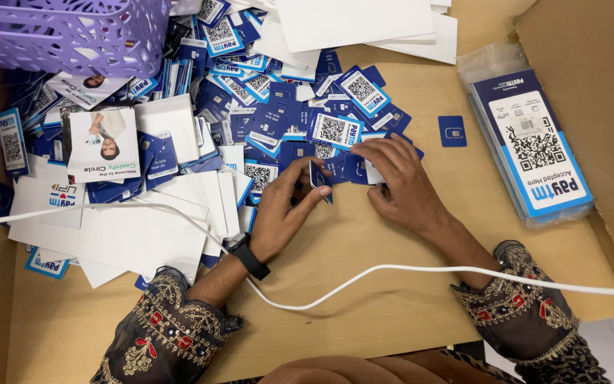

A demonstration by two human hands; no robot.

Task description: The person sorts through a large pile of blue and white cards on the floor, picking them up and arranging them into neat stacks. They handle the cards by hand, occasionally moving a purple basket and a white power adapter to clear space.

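My left hand (286,210) pinches a small blue card (320,180) upright between thumb and fingers, just at the edge of the pile. Beside it, my right hand (399,181) rests palm down on the wooden table (364,235), fingers spread over a few small blue cards (354,168) at the pile's rim. A large heap of blue and white printed cards (264,107) with square code patterns lies beyond both hands. On my left wrist is a black watch (249,256).
A purple plastic basket (72,32) stands at the top left. White envelopes (143,227) spread at left. A wrapped stack of blue stickers (531,146) lies at right beside a cardboard wall (598,64). One blue card (452,131) lies alone. A white cable (406,270) crosses the table.
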